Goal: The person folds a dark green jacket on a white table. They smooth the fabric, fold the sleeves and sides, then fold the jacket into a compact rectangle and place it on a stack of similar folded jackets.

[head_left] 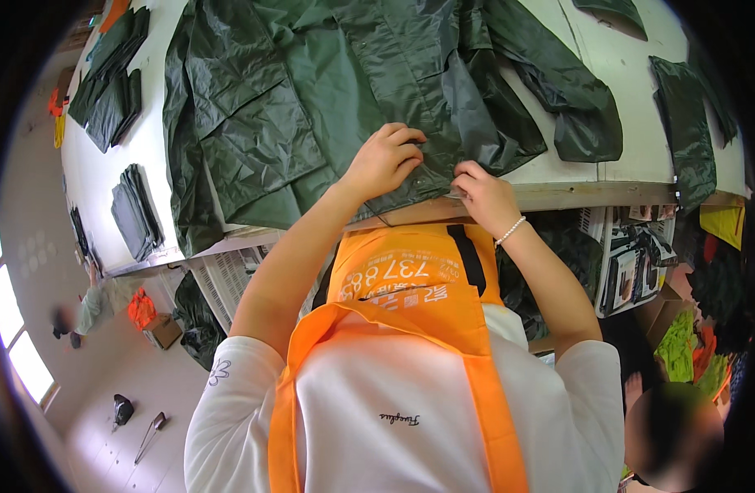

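Observation:
A dark green, shiny rain jacket (336,107) lies spread out in front of me, its front partly open and its hem near the table edge. My left hand (384,163) rests on the front panel with fingers curled, closed on a bit of the fabric beside the hem. At the hem's corner, my right hand (484,195) is closed in a pinch on the jacket's edge. A bead bracelet circles that wrist. Whatever small detail lies between the fingertips is hidden.
Folded dark green garments lie on the white table (591,172): one stack (137,212) at left, another garment (685,127) at right. Below the edge stands a white crate (632,271) with packets. A cardboard box (161,331) sits on the floor; another person is at lower right.

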### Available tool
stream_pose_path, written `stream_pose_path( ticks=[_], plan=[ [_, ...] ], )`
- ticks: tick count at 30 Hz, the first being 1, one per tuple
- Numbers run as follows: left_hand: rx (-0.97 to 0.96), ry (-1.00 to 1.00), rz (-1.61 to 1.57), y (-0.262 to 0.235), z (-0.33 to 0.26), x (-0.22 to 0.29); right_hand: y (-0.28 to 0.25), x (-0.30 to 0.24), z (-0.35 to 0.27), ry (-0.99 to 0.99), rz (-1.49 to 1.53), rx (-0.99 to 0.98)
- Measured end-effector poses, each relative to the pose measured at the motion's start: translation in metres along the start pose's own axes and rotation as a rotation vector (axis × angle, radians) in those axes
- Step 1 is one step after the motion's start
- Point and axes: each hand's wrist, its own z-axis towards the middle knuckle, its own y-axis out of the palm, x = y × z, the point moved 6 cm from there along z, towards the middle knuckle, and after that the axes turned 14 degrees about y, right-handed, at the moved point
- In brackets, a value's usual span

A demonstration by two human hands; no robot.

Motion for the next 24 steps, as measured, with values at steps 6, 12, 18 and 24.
stream_pose_path(
  ticks=[6,12,18,24],
  plan=[
    [0.096,-0.009,-0.069,-0.016,0.014,0.023,-0.012,0.025,0.012,0.318,0.654,0.017],
    [0.312,-0.600,-0.515,-0.016,0.035,0.007,-0.044,0.011,0.014,0.432,0.994,-0.080],
    [0.562,-0.330,-0.024,-0.040,0.057,0.035,-0.076,-0.012,0.011,0.064,0.821,0.223],
    [0.420,-0.022,0.189,-0.050,0.057,0.077,-0.100,-0.030,-0.011,-0.314,0.561,0.474]
  ],
)
